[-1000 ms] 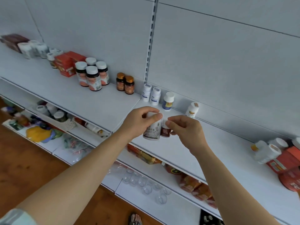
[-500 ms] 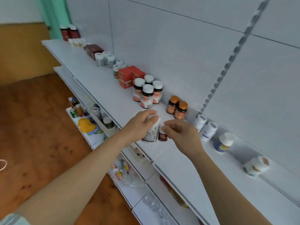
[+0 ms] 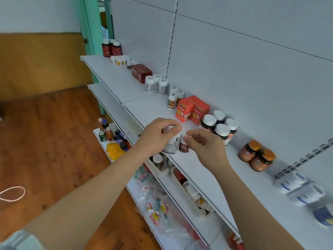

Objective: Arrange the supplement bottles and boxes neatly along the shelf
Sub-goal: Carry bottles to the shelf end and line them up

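Two hands meet at frame centre above the front edge of the white shelf, each carrying one container. Left hand: fingers and thumb curled round the top of a white bottle with a grey printed label, held upright. Right hand: fingertips pinching a small dark-red bottle, which touches the white bottle's side; whether either bottle's base rests on the shelf cannot be told.

Along the back of the shelf, from upper left toward lower right: dark-red bottles at the far end, a dark-red box, white-capped grey bottles, two orange-red boxes, a cluster of dark bottles with white caps, two amber jars with orange lids, and blurred white bottles at the right edge. Lower shelves hold mixed goods.

Hazards, as judged: both bottles are near the shelf's front lip, so a release there, or a loosened pinch on the small bottle, could send one to the wooden floor. Carrying them back to the row, a knuckle or bottle could nudge the closely packed white-capped cluster and topple it.
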### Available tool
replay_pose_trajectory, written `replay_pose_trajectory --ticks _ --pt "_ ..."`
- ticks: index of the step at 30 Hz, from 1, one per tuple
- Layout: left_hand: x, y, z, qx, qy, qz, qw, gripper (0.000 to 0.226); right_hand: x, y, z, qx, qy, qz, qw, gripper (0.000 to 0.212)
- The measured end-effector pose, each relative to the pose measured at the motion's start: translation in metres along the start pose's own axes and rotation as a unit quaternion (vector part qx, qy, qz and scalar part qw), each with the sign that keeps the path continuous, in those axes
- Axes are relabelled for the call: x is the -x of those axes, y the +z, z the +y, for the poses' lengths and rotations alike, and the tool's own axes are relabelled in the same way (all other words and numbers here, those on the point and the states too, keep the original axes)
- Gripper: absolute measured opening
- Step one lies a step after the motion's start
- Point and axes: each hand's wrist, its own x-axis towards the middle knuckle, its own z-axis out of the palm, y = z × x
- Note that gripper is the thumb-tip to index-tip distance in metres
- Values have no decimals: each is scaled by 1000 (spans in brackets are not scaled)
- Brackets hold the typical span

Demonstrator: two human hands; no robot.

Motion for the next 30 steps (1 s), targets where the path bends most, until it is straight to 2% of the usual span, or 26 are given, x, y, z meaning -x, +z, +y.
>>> replay_pose_trajectory --ticks 6,12,20,25,30 --pt "-44 -53 -41 -28 19 -30 999 30 -49 60 -16 18 1 6 1000 9" --pt "-116 -93 -87 -22 13 -19 999 25 -118 107 -19 24 -1 8 1000 9" --pt "-227 -141 -119 -99 24 -31 994 32 -232 154 -16 9 1 12 1000 10" --pt "-287 -159 -133 -104 12 -87 991 31 -283 167 -11 30 8 33 999 10" --pt "-345 -160 -146 -165 79 -143 973 38 -314 177 -2 74 42 57 995 10"
